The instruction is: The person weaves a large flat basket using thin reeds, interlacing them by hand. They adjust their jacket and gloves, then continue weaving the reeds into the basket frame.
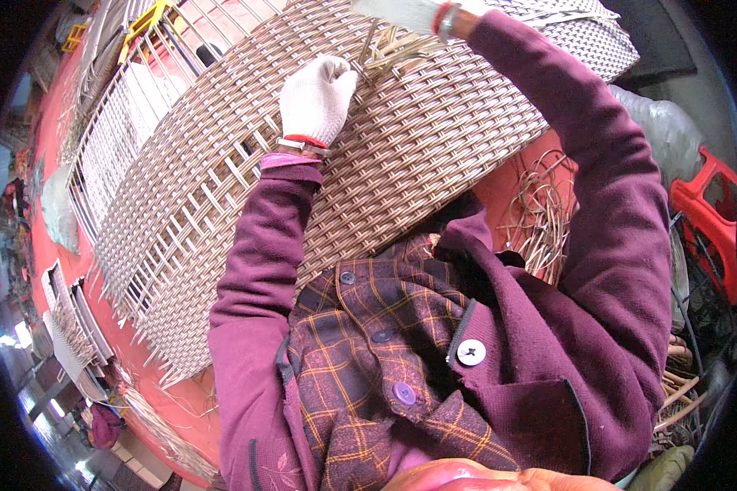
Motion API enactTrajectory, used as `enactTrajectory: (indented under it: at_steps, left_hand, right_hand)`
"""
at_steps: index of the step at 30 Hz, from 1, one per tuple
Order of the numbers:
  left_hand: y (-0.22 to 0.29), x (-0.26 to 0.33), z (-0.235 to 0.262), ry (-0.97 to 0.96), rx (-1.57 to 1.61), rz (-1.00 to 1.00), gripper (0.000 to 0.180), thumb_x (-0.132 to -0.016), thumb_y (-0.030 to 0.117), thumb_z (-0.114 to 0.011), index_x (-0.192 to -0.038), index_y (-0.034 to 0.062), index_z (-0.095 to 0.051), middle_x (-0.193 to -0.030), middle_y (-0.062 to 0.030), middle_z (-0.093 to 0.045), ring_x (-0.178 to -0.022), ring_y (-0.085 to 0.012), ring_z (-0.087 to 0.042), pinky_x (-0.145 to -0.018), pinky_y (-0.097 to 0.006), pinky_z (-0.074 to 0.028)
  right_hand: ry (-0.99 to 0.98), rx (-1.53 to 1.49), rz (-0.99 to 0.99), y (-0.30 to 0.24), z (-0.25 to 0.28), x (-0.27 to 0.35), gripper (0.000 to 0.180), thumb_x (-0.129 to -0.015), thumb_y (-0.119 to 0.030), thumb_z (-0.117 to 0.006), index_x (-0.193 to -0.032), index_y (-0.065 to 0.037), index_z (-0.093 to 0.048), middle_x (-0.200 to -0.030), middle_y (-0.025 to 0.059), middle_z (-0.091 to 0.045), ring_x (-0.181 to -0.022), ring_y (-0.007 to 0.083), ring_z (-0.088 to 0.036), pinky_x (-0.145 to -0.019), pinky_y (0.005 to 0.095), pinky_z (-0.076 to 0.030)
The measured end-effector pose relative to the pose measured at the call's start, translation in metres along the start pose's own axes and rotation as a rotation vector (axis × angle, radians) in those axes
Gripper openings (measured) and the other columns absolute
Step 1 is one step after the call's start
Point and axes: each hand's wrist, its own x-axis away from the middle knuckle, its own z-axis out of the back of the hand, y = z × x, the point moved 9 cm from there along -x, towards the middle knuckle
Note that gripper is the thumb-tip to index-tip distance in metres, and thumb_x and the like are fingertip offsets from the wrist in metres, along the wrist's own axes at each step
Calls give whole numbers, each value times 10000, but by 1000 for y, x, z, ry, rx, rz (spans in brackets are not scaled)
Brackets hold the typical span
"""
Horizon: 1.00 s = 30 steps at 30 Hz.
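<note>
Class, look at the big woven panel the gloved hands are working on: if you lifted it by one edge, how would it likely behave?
The woven panel would probably flex yet hold its curve, since its strips are tightly interlaced. It likely feels light for its size: thin strips, open gaps. The loose strip ends along its edge could snag or bend.
</note>
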Motion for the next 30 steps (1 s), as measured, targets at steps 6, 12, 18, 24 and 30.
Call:
enactTrajectory:
  at_steps: [6, 12, 18, 24, 30]
  left_hand:
    - [-2, -1, 3, 55, 24, -128, 170, -940, 251, -695, -1002, 114, -775, -996, -117, -771, -914, -324, -738, -835, -406, -580]
    - [0, 1, 4, 75, 4, -156, 181, -941, 241, -690, -1035, 112, -775, -1008, -115, -775, -930, -330, -743, -850, -416, -583]
    - [4, 7, 7, 98, 15, -142, 206, -965, 276, -673, -1059, 124, -776, -1034, -114, -778, -954, -338, -747, -866, -423, -582]
    - [42, 31, 16, 217, -405, -460, 231, -992, 160, -627, -1163, 78, -760, -1232, -81, -746, -1085, -275, -722, -923, -422, -587]
    - [-8, 104, 101, 298, -267, -282, 286, -1015, 161, -633, -1230, -17, -698, -1198, -126, -749, -1067, -229, -726, -897, -383, -598]
  right_hand:
    - [287, -319, -273, -37, 90, 75, 203, -1021, -150, -679, -1040, 38, -754, -884, 114, -749, -818, 202, -712, -768, 337, -548]
    - [282, -195, -187, -57, 52, 126, 216, -927, -129, -773, -1139, -87, -769, -979, 128, -746, -820, 320, -728, -714, 382, -574]
    - [217, -272, -177, -52, 34, 129, 173, -930, -127, -763, -1090, -65, -774, -999, 136, -756, -853, 293, -737, -786, 369, -571]
    - [48, -495, -529, -27, 27, 148, 194, -952, -165, -744, -1045, 2, -774, -953, 115, -763, -886, 197, -713, -867, 334, -558]
    - [77, -306, -783, -12, 11, 156, 373, -1024, -250, -694, -1263, 32, -736, -1213, 197, -753, -1112, 262, -698, -1048, 367, -511]
